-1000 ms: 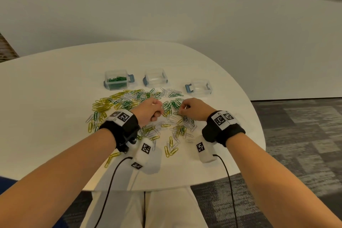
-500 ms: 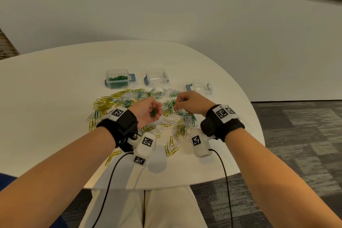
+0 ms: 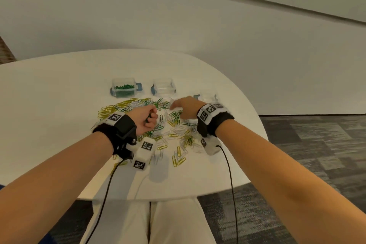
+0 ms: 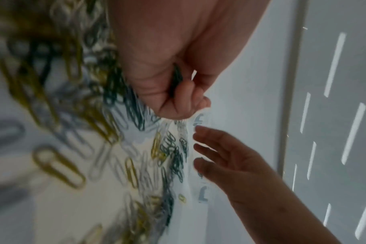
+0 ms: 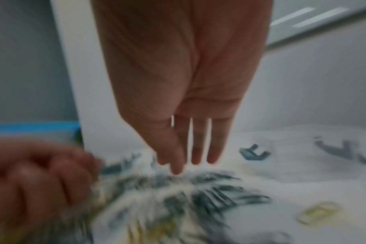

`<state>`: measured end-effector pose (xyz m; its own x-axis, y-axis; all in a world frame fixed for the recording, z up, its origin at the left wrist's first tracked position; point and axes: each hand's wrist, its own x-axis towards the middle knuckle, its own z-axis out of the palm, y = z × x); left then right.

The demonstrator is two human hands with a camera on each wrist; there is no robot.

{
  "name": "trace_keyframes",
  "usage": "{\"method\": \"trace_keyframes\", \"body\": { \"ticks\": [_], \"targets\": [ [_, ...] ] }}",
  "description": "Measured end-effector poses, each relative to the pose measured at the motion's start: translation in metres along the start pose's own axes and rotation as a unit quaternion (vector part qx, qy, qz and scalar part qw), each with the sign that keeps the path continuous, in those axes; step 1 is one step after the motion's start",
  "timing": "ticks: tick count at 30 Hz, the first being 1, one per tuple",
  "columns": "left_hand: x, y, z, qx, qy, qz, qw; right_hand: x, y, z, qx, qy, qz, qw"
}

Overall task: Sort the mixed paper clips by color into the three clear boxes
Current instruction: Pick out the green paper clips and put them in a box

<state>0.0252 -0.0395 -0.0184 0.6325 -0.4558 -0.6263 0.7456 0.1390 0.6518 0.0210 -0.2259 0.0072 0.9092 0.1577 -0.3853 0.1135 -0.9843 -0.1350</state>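
A mixed heap of green, yellow and white paper clips (image 3: pixel 166 125) lies on the white table (image 3: pixel 59 105). My left hand (image 3: pixel 147 120) is curled into a fist over the heap's left part and grips a bunch of green clips (image 4: pixel 175 79). My right hand (image 3: pixel 184 108) hovers over the heap's far right side with its fingers (image 5: pixel 198 148) straight and empty. Behind the heap stand three clear boxes: the left box (image 3: pixel 123 90) holds green clips, the middle box (image 3: pixel 164 87) and the right box (image 3: pixel 208 96) look empty.
The table's curved edge (image 3: pixel 263 130) runs close to the right of my right wrist, with grey carpet (image 3: pixel 316 154) beyond. A plain wall (image 3: pixel 178 16) rises behind the table. Black cables (image 3: pixel 231 184) hang from both wrist cameras over the near edge.
My right hand let go of its pinch, straightened its fingers and moved out toward the far right of the heap. My left hand closed into a fist around the green clips.
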Motion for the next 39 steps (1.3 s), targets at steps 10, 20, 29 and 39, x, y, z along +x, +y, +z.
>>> {"method": "trace_keyframes", "body": {
  "ticks": [10,20,29,39],
  "targets": [
    [-0.004,-0.003,-0.016,0.058,0.015,0.024,0.998,0.006,0.010,0.027,-0.014,0.053,-0.052,0.997],
    [0.000,-0.003,-0.013,0.061,0.020,0.016,0.998,0.011,0.007,0.033,-0.042,0.020,-0.005,0.999],
    [-0.004,-0.003,-0.001,0.025,0.038,-0.015,0.999,0.003,0.008,0.036,-0.018,-0.003,0.014,1.000],
    [-0.005,-0.009,-0.001,-0.001,-0.014,-0.037,0.999,-0.009,0.013,0.032,0.230,0.097,0.033,0.968]
  ]
}}
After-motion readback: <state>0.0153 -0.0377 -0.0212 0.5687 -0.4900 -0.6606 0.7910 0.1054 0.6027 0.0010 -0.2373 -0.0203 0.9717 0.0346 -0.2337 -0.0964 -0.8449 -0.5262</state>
